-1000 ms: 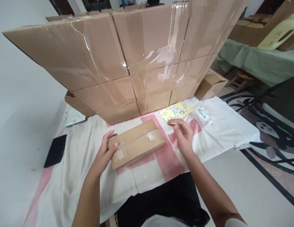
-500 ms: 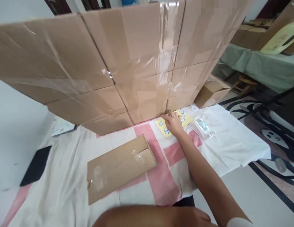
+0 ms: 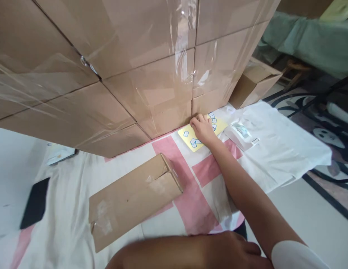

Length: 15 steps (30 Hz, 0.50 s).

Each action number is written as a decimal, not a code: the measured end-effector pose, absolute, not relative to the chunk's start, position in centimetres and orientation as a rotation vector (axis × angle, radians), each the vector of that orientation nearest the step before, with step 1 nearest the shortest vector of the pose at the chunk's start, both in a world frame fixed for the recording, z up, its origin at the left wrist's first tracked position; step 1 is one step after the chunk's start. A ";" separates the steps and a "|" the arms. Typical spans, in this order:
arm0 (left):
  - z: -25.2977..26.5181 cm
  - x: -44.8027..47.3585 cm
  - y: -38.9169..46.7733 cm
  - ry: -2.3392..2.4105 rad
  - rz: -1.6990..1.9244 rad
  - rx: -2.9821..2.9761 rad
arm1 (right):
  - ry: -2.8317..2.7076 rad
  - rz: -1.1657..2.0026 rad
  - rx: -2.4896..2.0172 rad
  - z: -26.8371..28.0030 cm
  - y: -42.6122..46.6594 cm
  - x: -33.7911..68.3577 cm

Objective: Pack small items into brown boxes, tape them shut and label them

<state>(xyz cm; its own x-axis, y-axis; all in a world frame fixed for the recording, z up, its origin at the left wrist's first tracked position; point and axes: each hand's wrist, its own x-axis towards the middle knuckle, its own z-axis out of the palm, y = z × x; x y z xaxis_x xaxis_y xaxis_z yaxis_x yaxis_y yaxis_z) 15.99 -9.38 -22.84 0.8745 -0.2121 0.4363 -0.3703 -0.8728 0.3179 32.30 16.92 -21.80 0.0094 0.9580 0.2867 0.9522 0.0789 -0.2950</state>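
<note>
My right hand (image 3: pixel 203 129) reaches to the foot of the cardboard wall and rests on a yellow sheet (image 3: pixel 192 142) printed with blue-outlined blocks. Its fingers are bent down near the sheet's far edge; whatever lies under the fingertips is hidden. A small white device (image 3: pixel 241 136) with a bluish window sits just right of the sheet. Low in the view my left forearm crosses sideways. My left hand (image 3: pixel 235 248) is dark and partly cut off by the frame, its fingers curled, with nothing visible in them.
A tall taped cardboard wall (image 3: pixel 151 93) stands along the back of the cloth-covered table (image 3: pixel 187 220). A flat cardboard box (image 3: pixel 134 201) lies in front. At left are a black flat object (image 3: pixel 36 203) and a pale packet (image 3: pixel 60 154). An open carton (image 3: pixel 255 82) stands right.
The view has tipped downward, so the wall's top edge has left the picture. My right hand's fingers are more bunched, slightly farther from the sheet's left corner. The sheet seems unmoved.
</note>
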 end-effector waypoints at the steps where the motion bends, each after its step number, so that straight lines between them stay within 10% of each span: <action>1: -22.4 16.2 -9.2 -0.437 0.508 2.650 | -1.929 0.012 -1.889 -21.8 17.0 32.3; 15: -22.6 16.9 -9.1 -0.543 0.093 2.493 | -1.626 0.161 -1.960 -20.4 16.8 32.0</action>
